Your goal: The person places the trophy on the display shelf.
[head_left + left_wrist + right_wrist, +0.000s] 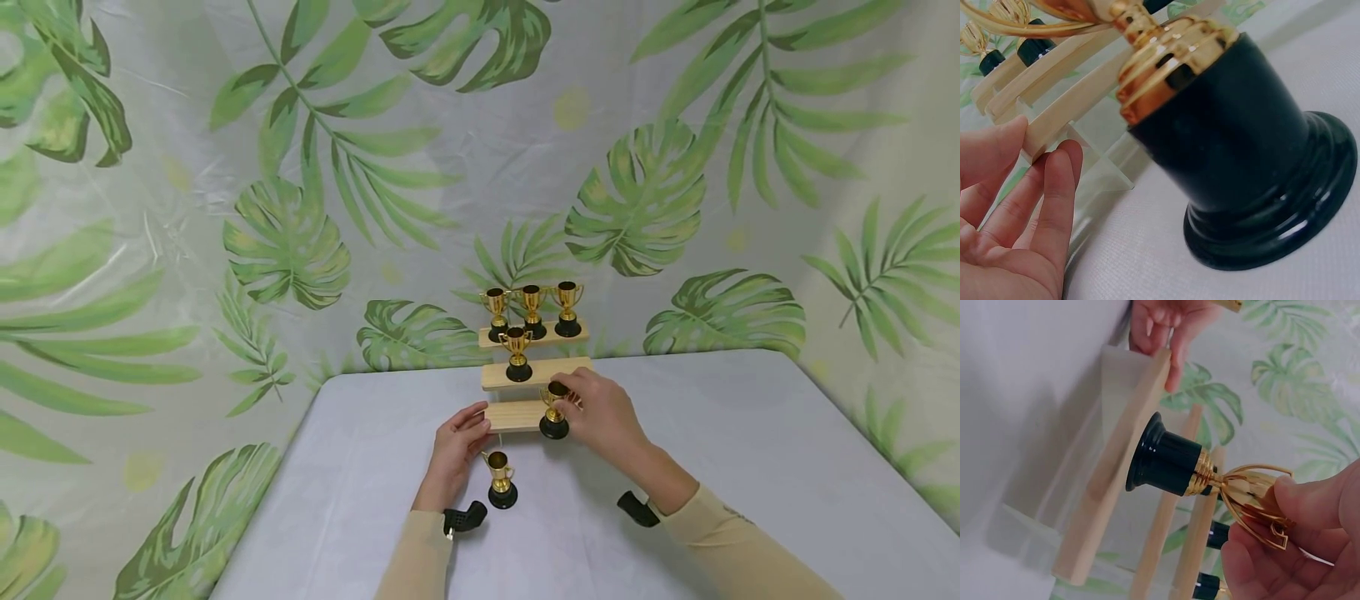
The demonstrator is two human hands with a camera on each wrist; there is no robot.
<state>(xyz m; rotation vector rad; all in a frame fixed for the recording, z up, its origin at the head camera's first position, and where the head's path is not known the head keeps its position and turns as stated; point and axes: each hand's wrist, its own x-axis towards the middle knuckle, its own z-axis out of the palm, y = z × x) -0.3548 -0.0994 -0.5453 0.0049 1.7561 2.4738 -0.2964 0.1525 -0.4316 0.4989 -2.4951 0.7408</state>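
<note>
- R hand pinches the gold cup of a small trophy w/ fingertips; in the R wrist view the fingers curl round the cup's handles & rim.
- That trophy's black base sits on the lowest wooden step, at the step's right end, just in front of the R hand's fingers. Base looks to be touching the wood in the R wrist view; whether it's fully seated, can't tell.
- L hand is relaxed, fingers fairly straight, fingertips touching the left end of the same step; grips nothing. L wrist view shows the fingers against the step's pale edge.
- Second trophy stands upright on the table, just beside the L hand on its thumb side, near the wrist; fills the L wrist view w/ its black base.
- Beyond both hands: middle step w/ one trophy on its left part; top step w/ three trophies in a row.
- Stepped stand rests on clear supports, seen past the L fingers.
- Both arms in tan sleeves; a black device on each wrist.
- Leaf-print cloth hangs behind the stand, far side from the hands.
</note>
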